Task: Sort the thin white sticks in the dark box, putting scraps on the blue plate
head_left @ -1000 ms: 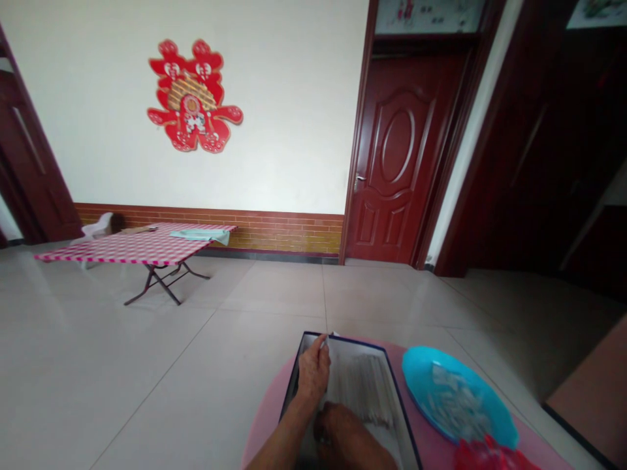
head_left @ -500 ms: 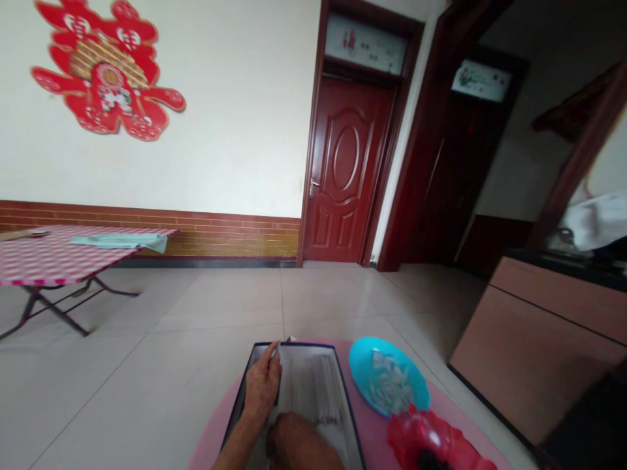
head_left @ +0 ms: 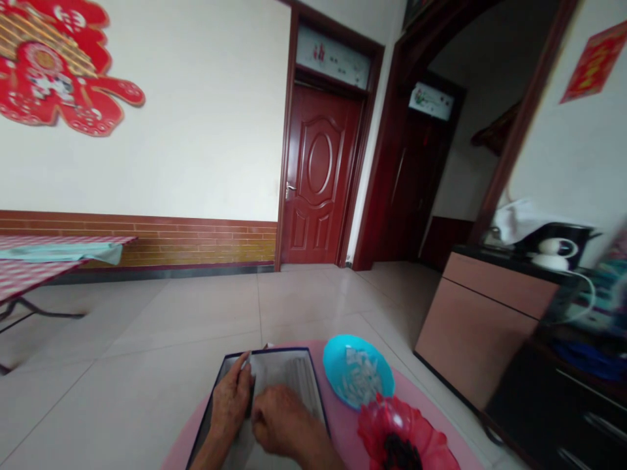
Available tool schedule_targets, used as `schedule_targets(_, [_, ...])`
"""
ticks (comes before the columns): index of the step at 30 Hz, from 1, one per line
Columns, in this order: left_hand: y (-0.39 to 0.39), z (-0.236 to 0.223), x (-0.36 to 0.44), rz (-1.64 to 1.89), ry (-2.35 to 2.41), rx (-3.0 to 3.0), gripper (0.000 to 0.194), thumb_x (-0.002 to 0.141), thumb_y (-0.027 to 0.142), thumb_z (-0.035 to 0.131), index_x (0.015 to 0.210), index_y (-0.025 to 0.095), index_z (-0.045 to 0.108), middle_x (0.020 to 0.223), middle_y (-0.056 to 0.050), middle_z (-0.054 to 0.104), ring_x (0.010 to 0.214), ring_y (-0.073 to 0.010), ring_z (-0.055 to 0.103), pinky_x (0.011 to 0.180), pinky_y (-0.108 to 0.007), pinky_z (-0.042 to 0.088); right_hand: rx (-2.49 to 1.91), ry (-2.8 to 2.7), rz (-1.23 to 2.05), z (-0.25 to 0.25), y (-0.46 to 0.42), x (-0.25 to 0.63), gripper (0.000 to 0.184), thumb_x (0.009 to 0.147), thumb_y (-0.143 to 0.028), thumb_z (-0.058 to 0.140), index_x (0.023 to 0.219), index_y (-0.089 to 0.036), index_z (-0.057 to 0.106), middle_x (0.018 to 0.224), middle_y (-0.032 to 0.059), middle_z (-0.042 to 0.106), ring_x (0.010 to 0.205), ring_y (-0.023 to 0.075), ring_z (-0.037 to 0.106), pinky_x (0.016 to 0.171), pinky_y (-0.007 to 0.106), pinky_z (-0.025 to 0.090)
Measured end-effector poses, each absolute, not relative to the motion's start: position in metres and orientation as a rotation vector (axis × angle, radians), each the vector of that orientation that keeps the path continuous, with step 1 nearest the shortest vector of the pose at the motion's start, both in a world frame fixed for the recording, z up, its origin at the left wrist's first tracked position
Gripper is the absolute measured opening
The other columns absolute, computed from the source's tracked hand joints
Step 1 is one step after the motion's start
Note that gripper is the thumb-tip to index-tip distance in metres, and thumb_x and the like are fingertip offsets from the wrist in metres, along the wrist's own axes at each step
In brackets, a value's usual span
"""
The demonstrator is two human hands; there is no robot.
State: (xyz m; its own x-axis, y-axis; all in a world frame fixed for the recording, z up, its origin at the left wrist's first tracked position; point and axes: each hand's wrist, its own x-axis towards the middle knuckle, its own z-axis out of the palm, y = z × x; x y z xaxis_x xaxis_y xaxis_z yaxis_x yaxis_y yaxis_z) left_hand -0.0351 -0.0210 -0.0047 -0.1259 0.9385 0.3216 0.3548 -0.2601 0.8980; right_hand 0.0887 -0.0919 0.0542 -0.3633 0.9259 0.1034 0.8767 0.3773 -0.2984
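A shallow box (head_left: pixel 321 398) with a white inside and a dark blue rim lies before me. Thin greyish strips (head_left: pixel 301 375) are lined up lengthwise in its right part. My left hand (head_left: pixel 229 398) is over the box's left side, fingers pressed together, with a small pale tip showing at the fingertips; what it belongs to I cannot make out. Beside that hand is a dark narrow edge, mostly hidden. My right hand (head_left: pixel 278 416) is closed over the middle of the box, knuckles up, covering part of the strips. Its fingertips are hidden.
The box rests on a round pink table (head_left: pixel 337 418). To its right stand a light blue bowl (head_left: pixel 330 365) of small clear pieces and a red petal-edged dish (head_left: pixel 411 418) with dark contents. A checked table (head_left: pixel 29 281) is at left, a cabinet (head_left: pixel 470 320) at right.
The view has swung right, so everything sits further left. My right hand has moved forward along the box, up beside my left hand, which keeps its closed pose at the left side.
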Motion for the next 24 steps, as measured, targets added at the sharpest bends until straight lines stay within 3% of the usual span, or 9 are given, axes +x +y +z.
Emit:
schedule_targets(9, [-0.016, -0.014, -0.039, 1.378, 1.429, 1.57, 0.061, 0.077, 0.058, 0.045, 0.115, 0.013, 0.064, 0.059, 0.0, 0.066, 0.052, -0.0189, 0.061, 0.048, -0.027, 0.048, -1.743, -2.212, 0.255, 0.082, -0.131, 0.187, 0.022, 0.071, -0.013, 0.051, 0.077, -0.021, 0.07, 0.082, 0.0032, 0.07, 0.08, 0.0177, 0.061, 0.071, 0.025, 0.04])
schedule_targets(17, [-0.018, -0.01, -0.035, 1.38, 1.415, 1.539, 0.061, 0.077, 0.057, 0.045, 0.116, 0.015, 0.064, 0.059, 0.0, 0.065, 0.052, -0.0186, 0.06, 0.047, -0.027, 0.047, -2.142, -1.87, 0.158, 0.012, -0.188, 0.329, 0.02, 0.074, -0.016, 0.047, 0.079, -0.022, 0.065, 0.086, 0.0031, 0.067, 0.084, 0.0205, 0.06, 0.079, 0.031, 0.042])
schedule_targets(24, [-0.02, -0.008, -0.036, 1.395, 1.405, 1.557, 0.057, 0.078, 0.056, 0.045, 0.113, 0.016, 0.065, 0.06, 0.0, 0.065, 0.05, -0.0182, 0.06, 0.047, -0.027, 0.047, -2.097, -1.829, -0.017, -0.026, -0.199, 0.342, 0.026, 0.072, -0.019, 0.05, 0.09, -0.023, 0.068, 0.101, 0.007, 0.07, 0.097, 0.0256, 0.062, 0.088, 0.036, 0.045])
